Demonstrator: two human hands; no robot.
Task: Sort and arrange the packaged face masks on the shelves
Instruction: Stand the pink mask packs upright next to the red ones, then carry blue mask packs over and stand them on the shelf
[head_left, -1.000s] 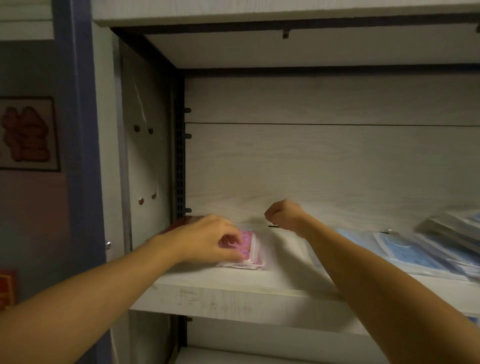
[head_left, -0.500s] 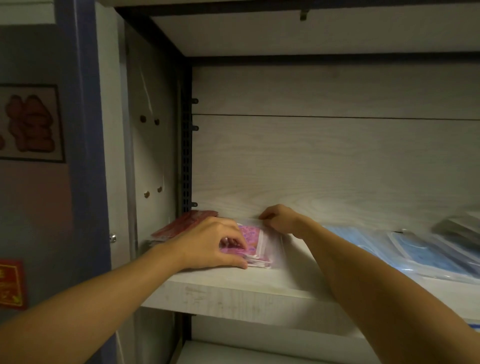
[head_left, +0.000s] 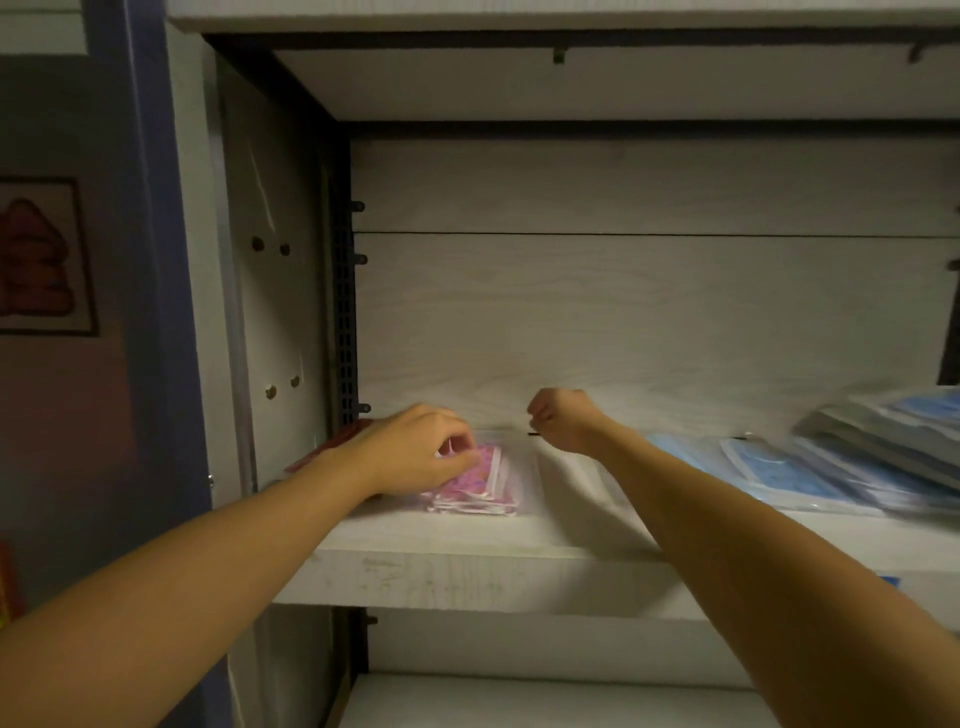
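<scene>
Your left hand (head_left: 415, 452) sits on top of the small stack of pink patterned face masks in clear plastic bags (head_left: 483, 483). The fingers are curled down onto the front bag and pinch it. This pink stack lies flat on the pale wooden shelf board (head_left: 467, 566), near its left end. A dark red flat packet (head_left: 332, 444) peeks out just to the left of the pink stack.

Your right hand (head_left: 563, 423) is just to the right of the pink stack, toward the back wall. It is curled into a loose fist; I cannot tell if it holds a bag edge.

The pink stack's long side runs front to back. Your left hand is the nearer one, so it should steer.

The pile of blue face masks in clear bags (head_left: 810, 467) lies well to the right of the pink stack.
</scene>
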